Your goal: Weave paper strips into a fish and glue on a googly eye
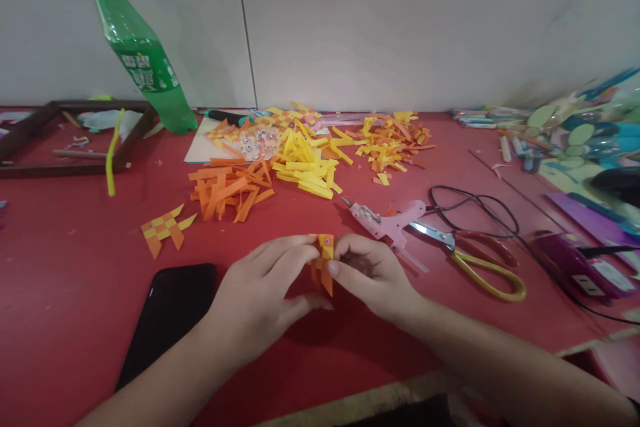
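Note:
Both my hands meet at the middle of the red table (60, 280), pinching a small woven orange and yellow paper fish (324, 260) that has a googly eye on top. My left hand (265, 293) grips its left side with fingers curled. My right hand (370, 273) holds its right side between thumb and fingers. A finished woven paper fish (164, 229) lies flat to the left. Piles of orange strips (227, 188) and yellow strips (305, 163) lie beyond my hands.
A black phone (167, 317) lies by my left forearm. A pink glue gun (390, 221), scissors (475, 260) and a black cord (475, 203) sit to the right. A green bottle (143, 60) and a wooden frame (30, 130) stand at the back left. Craft clutter fills the far right.

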Available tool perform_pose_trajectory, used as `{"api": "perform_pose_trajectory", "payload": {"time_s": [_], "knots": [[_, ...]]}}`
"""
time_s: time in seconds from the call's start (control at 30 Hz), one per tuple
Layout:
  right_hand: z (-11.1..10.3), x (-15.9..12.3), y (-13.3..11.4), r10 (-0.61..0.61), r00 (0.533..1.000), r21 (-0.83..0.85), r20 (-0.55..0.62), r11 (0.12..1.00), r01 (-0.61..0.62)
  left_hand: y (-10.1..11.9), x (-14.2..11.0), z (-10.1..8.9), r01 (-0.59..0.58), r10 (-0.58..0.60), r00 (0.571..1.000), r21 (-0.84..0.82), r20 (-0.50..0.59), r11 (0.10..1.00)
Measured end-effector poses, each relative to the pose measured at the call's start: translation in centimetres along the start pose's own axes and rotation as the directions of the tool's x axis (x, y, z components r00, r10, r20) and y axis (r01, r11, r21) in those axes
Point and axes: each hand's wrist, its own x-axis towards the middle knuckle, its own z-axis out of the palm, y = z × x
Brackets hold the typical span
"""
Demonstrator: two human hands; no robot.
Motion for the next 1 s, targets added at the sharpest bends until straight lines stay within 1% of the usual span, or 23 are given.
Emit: {"api": "perform_pose_trajectory", "payload": {"time_s": [0.03,0.1,0.2,0.3,0.37,0.43,0.53,0.6,0.67,0.73,0.8,0.87,0.93,0.97,1.0], "knots": [[0.0,-0.1,0.1,-0.020,1.000,-0.012,0.012,1.000,0.020,0.1,0.1,-0.1,0.023,-0.022,1.000,-0.040,0.022,0.999],[0.0,-0.2,0.1,-0.069,0.997,-0.063,0.025,0.996,0.070,0.3,0.2,-0.2,0.110,-0.101,0.992,-0.121,0.073,0.987],[-0.2,-0.3,-0.1,-0.157,0.986,-0.149,0.047,0.975,0.163,0.6,0.5,-0.4,0.283,-0.261,0.957,-0.218,0.125,0.934],[-0.3,-0.4,-0.5,-0.251,0.962,-0.211,0.106,0.940,0.269,0.7,0.6,-0.5,0.447,-0.423,0.894,-0.367,0.148,0.816],[-0.4,-0.4,-0.7,-0.299,0.943,-0.249,0.145,0.911,0.327,0.8,0.7,-0.5,0.514,-0.500,0.850,-0.474,0.165,0.715],[-0.5,-0.4,-0.7,-0.337,0.929,-0.276,0.152,0.888,0.368,0.7,0.8,-0.6,0.544,-0.552,0.817,-0.543,0.167,0.640],[-0.6,-0.5,-0.7,-0.388,0.912,-0.303,0.135,0.860,0.411,0.5,0.9,-0.7,0.557,-0.620,0.774,-0.604,0.130,0.569],[-1.0,-0.5,-0.9,-0.396,0.907,-0.341,0.146,0.840,0.422,0.2,1.0,-0.7,0.553,-0.660,0.744,-0.653,0.108,0.517],[-1.6,-0.4,-1.3,-0.365,0.920,-0.413,0.143,0.823,0.390,-0.1,1.1,-0.8,0.552,-0.701,0.705,-0.705,0.110,0.445],[-2.7,-0.1,-1.7,-0.316,0.945,-0.519,0.086,0.795,0.313,-0.4,1.1,-0.8,0.547,-0.737,0.662,-0.759,0.134,0.354],[-4.4,0.5,-2.1,-0.271,0.962,-0.650,0.010,0.730,0.212,-0.6,1.0,-0.8,0.539,-0.767,0.617,-0.805,0.176,0.249],[-6.5,1.1,-2.3,-0.253,0.967,-0.782,-0.021,0.607,0.142,-0.7,1.0,-0.8,0.534,-0.788,0.574,-0.831,0.223,0.154],[-8.9,1.6,-2.2,-0.247,0.968,-0.890,0.033,0.433,0.141,-0.8,1.0,-0.8,0.538,-0.806,0.532,-0.839,0.261,0.084],[-10.2,1.8,-2.1,-0.224,0.972,-0.921,0.073,0.359,0.151,-0.8,1.1,-0.8,0.536,-0.814,0.514,-0.842,0.270,0.059],[-11.4,1.8,-2.0,-0.189,0.976,-0.937,0.103,0.311,0.160,-0.7,1.1,-0.8,0.533,-0.823,0.498,-0.845,0.275,0.040]]}}
